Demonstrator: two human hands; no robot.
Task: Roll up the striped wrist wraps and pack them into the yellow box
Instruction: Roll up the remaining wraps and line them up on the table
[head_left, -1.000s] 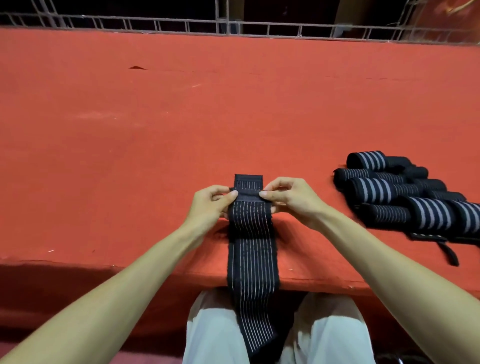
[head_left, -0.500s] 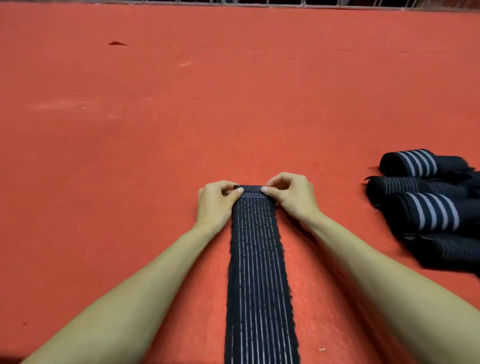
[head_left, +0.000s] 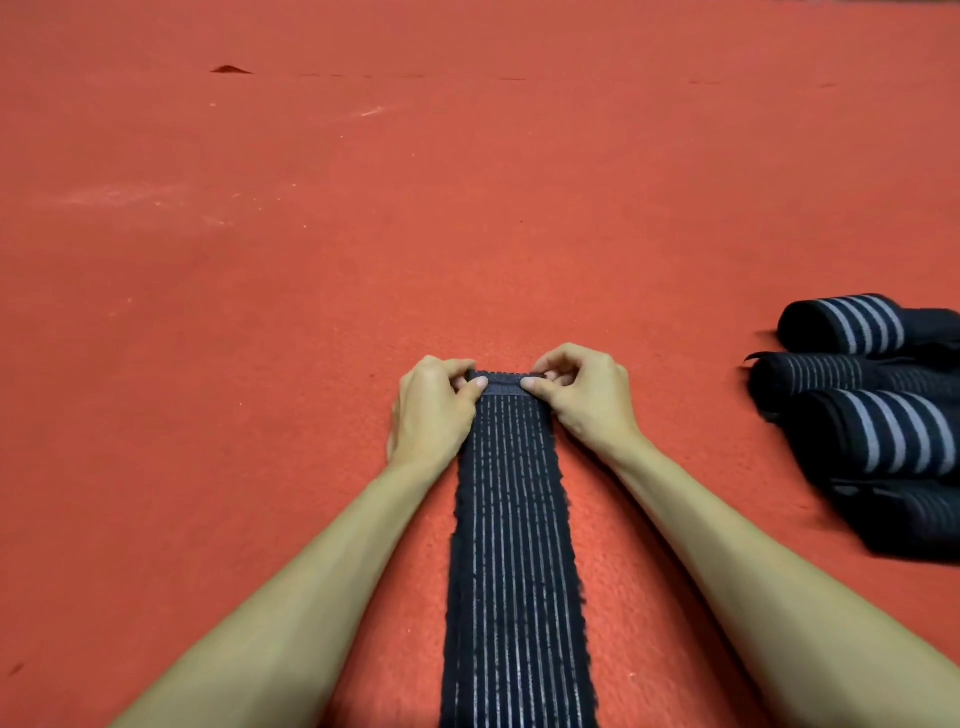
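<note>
A long black wrist wrap with thin pale stripes (head_left: 514, 545) lies flat on the red surface (head_left: 311, 234), running from the bottom edge away from me. Its far end is folded into a small tight roll. My left hand (head_left: 434, 410) pinches the left side of that roll with thumb and curled fingers. My right hand (head_left: 582, 400) pinches the right side the same way. Both forearms lie along either side of the strip. The yellow box is not in view.
Several rolled black wraps with pale stripes (head_left: 878, 415) lie in a pile at the right edge. A small dark mark (head_left: 228, 69) shows far off on the red surface.
The view has tilted down and closer, so the railing and the surface's front edge are gone. The wrap's far end, flat before, is now folded into a small roll between both hands.
</note>
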